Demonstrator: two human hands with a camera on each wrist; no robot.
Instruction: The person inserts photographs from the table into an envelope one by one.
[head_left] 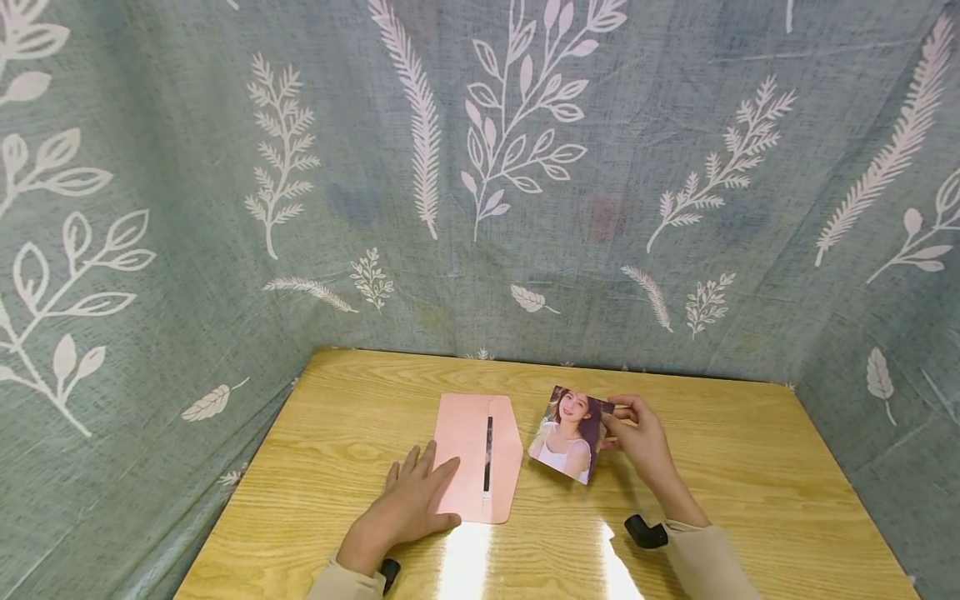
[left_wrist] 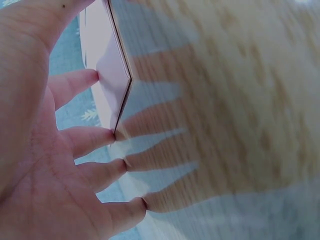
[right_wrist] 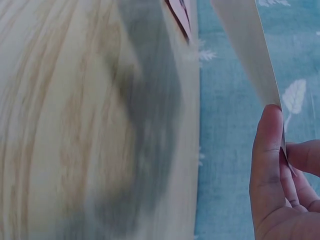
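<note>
A pink envelope lies on the table with its flap unfolded toward the right. In its slot shows a thin dark strip of something inside. My left hand rests with spread fingers over the envelope's left side; in the left wrist view, the index fingertip is on the envelope and other fingertips meet the tabletop. To the right, my right hand pinches a photo print of a person in a white top by its right edge. The right wrist view shows the photo's pale back, tilted above the table.
The wood-grain table is glossy, with bright reflections near the front. A grey-green curtain with white leaf prints stands behind and on both sides. A black wrist device sits by the right cuff.
</note>
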